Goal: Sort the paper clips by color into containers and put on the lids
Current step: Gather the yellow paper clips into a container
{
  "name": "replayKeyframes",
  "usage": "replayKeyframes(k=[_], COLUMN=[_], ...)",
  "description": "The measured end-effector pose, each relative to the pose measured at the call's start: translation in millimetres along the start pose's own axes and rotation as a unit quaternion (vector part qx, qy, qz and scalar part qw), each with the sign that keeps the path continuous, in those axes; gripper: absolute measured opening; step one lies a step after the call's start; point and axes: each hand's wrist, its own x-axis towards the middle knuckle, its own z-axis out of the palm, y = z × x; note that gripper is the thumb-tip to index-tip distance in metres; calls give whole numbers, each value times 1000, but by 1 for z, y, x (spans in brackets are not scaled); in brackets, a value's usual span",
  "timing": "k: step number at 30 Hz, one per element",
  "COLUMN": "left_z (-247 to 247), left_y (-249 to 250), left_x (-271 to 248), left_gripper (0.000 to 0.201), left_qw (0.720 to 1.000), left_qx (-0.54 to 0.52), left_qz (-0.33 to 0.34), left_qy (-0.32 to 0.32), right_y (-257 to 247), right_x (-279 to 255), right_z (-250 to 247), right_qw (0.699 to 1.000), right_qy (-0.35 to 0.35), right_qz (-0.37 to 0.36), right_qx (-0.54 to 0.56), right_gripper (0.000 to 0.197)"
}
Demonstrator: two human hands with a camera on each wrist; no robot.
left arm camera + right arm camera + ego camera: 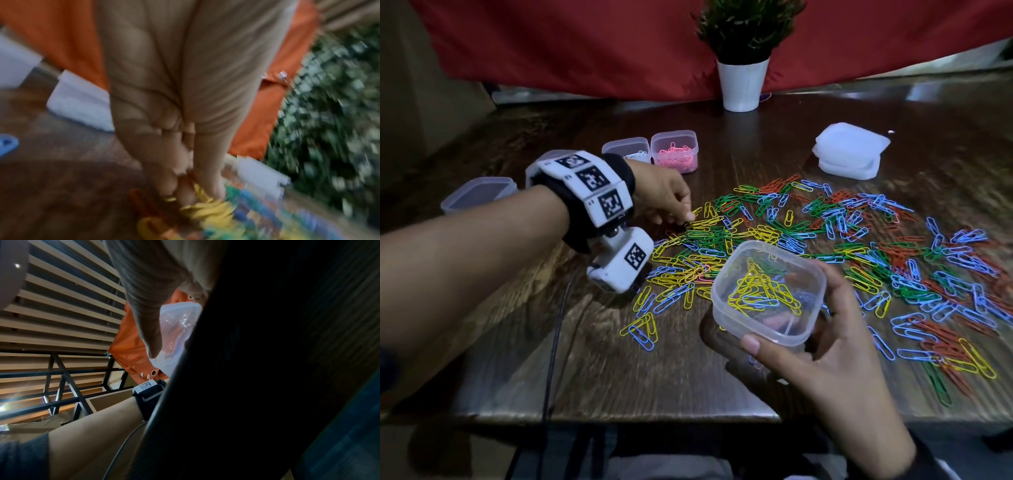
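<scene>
A spread of loose paper clips (825,246) in yellow, green, blue and red covers the dark wooden table (654,383). My left hand (686,214) reaches into the yellow patch at the pile's left edge. In the blurred left wrist view its thumb and fingertips (213,188) close together on yellow clips (205,209). My right hand (822,329) grips a clear square container (767,291), tilted above the near side of the pile, with several yellow clips inside. The right wrist view shows its underside (176,337) beside my thumb (148,321).
At the back left stand a container of pink clips (674,150), one with white clips (628,149), and an empty one (479,193). Stacked lids (849,150) lie at the back right. A potted plant (743,84) stands against a red cloth.
</scene>
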Motion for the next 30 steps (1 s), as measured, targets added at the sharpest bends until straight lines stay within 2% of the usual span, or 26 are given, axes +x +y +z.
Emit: replayKeyframes(k=[3,5,8,10,14,17,22,24,27,30], left_z=[4,4,2,3,5,6,11,12,12,13], left_y=[1,3,2,0,1,5,10,11,13,16], left_x=[7,9,13,18,21,19,16,18,18,18], left_gripper=[23,22,43,47,35,23,17,17,22,10], left_qw=[994,988,987,990,992,975,929,937,968,969], left_qx=[86,108,118,109,75,162,314,303,214,208], left_qz=[51,81,88,83,90,127,168,149,111,112], left_qy=[54,79,64,42,53,84,101,89,71,70], right_y=[1,1,1,0,2,2,-1,0,1,3], right_x=[0,-1,-2,-2,-1,-1,0,0,0,0], right_z=[-1,-1,-1,-2,-2,-1,1,1,0,-1], right_qw=[1000,1000,1000,1000,1000,1000,1000,1000,1000,1000], right_qy=[3,5,1,-2,-4,-6,-2,5,5,1], right_qz=[4,7,1,-11,-4,-1,-4,-5,-4,-3], right_qx=[3,8,12,9,10,18,18,13,9,6], right_gripper=[79,79,77,76,74,73,73,74,77,85])
